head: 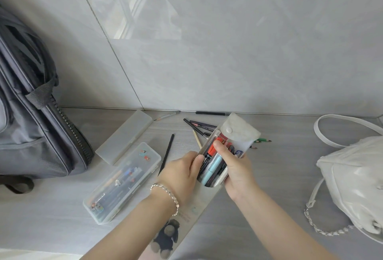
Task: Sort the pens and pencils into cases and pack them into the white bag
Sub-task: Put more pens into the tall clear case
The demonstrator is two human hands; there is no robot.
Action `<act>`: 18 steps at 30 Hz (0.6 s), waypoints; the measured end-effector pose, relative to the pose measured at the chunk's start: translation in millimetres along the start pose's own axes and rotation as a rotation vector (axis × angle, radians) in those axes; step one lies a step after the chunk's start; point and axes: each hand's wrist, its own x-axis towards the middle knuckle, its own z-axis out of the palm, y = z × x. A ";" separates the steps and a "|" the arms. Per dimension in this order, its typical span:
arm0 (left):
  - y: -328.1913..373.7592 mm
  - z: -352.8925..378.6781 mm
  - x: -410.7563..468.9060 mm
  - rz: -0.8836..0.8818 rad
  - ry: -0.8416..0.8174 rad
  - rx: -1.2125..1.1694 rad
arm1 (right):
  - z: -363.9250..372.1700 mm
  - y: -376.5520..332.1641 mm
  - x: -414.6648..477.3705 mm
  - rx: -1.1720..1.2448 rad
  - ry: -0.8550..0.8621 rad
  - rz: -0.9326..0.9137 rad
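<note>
- On the head camera I see the left hand [182, 168] curled round the left edge of the soft pouch [238, 133], whose flap is open with markers [213, 168] inside.
- The right hand [236, 170] grips the pouch's right side, thumb pressing on the markers.
- The clear case [124, 181] of pens lies left of the hands, loose pencils [199, 127] lie beyond them, and the white bag [352, 176] sits well apart on the right.

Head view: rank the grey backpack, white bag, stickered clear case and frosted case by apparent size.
1. Grey backpack, largest though cut by the frame.
2. White bag, also cut off.
3-4. Stickered clear case and frosted case: the clear one looks bigger but lies nearer, so unranked.
</note>
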 end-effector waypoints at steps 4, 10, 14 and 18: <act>1.9 -2.7 -1.0 0.020 0.067 -0.009 | 3.3 -1.5 -1.2 0.006 -0.003 -0.032; 4.4 -9.4 -1.6 0.005 0.039 0.007 | 7.7 -1.5 0.5 -0.009 0.029 -0.084; -3.8 -11.0 -9.4 -0.077 -0.080 0.088 | 6.0 -5.1 7.3 0.081 0.146 -0.115; -26.2 -8.4 -25.3 -0.129 -0.105 0.455 | -4.9 -14.8 19.2 0.185 0.300 -0.136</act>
